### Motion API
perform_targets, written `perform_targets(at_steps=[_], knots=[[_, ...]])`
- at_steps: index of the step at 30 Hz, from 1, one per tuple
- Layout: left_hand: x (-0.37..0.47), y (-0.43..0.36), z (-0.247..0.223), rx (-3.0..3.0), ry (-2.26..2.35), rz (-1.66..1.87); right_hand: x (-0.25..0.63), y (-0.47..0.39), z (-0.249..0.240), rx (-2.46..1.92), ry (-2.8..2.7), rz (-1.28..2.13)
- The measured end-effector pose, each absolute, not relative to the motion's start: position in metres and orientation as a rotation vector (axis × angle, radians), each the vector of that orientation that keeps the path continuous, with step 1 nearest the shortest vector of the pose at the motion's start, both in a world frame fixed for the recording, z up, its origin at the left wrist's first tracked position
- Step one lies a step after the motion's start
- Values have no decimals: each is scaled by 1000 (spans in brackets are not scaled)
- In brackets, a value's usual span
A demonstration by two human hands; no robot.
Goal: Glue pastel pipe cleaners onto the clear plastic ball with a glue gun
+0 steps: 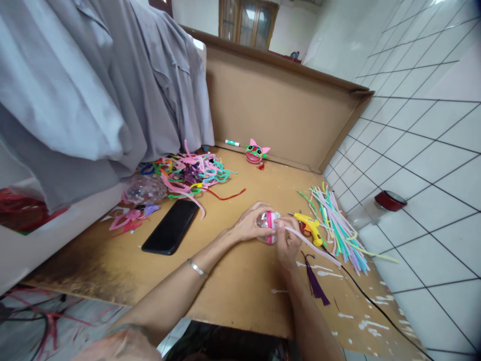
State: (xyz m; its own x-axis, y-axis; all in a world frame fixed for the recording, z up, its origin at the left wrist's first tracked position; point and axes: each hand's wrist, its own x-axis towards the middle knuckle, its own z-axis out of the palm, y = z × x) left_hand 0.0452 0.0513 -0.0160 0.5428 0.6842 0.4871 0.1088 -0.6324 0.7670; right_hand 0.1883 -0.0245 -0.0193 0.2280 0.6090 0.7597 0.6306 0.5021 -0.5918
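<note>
Near the middle of the table, my left hand [252, 223] is wrapped round a small clear plastic ball [263, 234] with a bright pink band [269, 227] about it. My right hand [287, 240] pinches a pale pink pipe cleaner [311, 244] against the ball's right side. The free end of the pipe cleaner trails to the right, over the black cord. Just beyond my right hand lies a yellow glue gun [311, 226]. A purple tassel [314, 285] rests to the right of my right wrist.
Pipe cleaners [341, 230] lie at the right by a red-lidded jar [376, 208]. A black phone [171, 227] and a tangled colourful pile [199, 168] are at the left. A decorated face ornament [255, 153] and a marker [232, 143] sit at the back. Grey cloth [150, 90] hangs left.
</note>
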Motion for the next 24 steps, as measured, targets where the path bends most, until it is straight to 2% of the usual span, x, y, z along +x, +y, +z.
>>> perform_targets(at_steps=[24], knots=[[46,52,-17,2166,717,1056,188,-26,-18,-1170,-1446,-17]])
